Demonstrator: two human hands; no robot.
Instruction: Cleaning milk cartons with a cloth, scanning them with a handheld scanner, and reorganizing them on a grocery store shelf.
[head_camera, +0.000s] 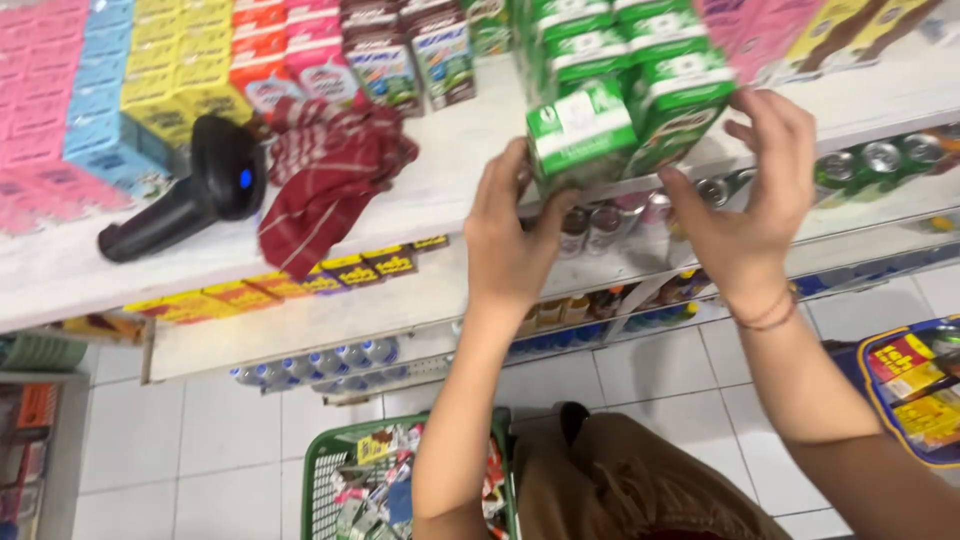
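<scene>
Shelf (440, 190) — hands (630, 215) cupping cartons (625, 105)

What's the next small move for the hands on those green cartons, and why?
Probably push the green cartons further back onto the white shelf. The front cartons sit at the shelf edge, the left hand at their front corner and the right hand against their side.

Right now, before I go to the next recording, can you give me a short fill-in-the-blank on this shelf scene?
1. Both hands grip ____ drink cartons at the shelf edge.
2. The black barcode scanner lies left of a red striped ____.
3. On the floor below stands a green shopping ____.

Missing words: green; cloth; basket
</scene>
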